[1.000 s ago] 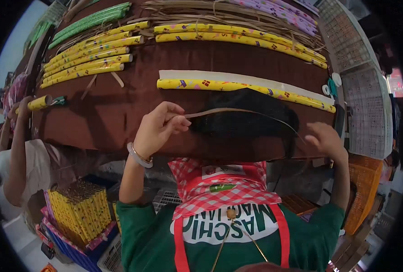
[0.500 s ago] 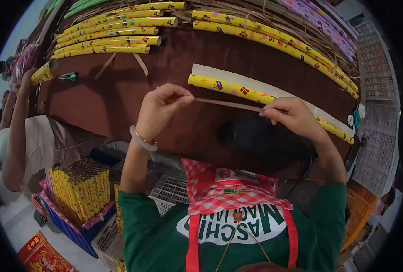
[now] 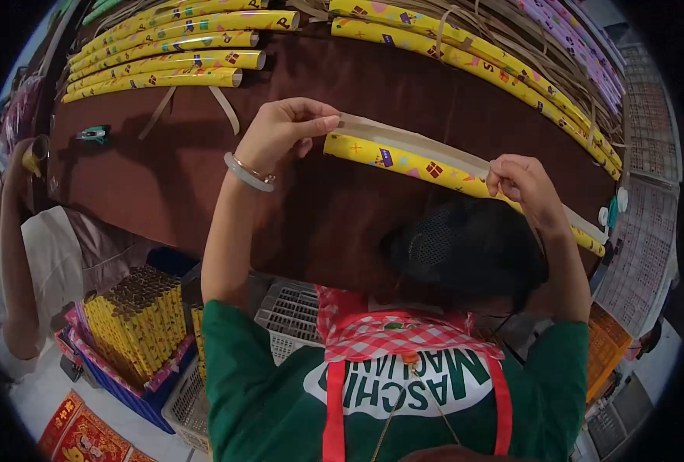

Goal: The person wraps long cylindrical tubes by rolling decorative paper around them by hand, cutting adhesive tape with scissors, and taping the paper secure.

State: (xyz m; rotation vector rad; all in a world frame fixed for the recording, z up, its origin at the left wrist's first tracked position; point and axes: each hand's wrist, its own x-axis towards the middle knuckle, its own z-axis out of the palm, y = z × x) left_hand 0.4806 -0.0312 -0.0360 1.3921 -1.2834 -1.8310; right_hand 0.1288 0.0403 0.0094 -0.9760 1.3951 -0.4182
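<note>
Hands (image 3: pixel 284 137) on tan strip (image 3: pixel 415 139)

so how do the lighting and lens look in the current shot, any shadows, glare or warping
In the head view, fisheye distortion bows the long yellow rolls at upper right and the corners go black; in the head view, a dark shadow crosses the brown cloth left of the left hand; also in the head view, pale glare streaks the shorter yellow rolls at upper left.

Your left hand (image 3: pixel 289 132) pinches, thumb to forefinger, near the left end of the closest yellow roll (image 3: pixel 403 165). Your right hand (image 3: pixel 528 187) pinches over its right half.
</note>
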